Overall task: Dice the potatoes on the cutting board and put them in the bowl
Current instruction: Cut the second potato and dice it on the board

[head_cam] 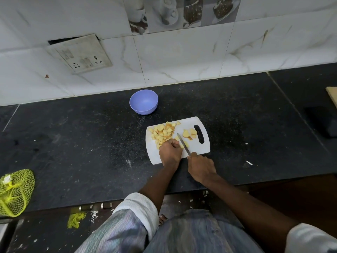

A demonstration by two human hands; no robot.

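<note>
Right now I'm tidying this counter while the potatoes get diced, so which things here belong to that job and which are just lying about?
Part of the job:
- white cutting board
- diced potato pile
- larger potato pieces
- knife, gripped by the right hand
- left hand, curled over a piece
- purple bowl, holding nothing yet

Just lying about:
- yellow mesh bag
- wall socket plate
</note>
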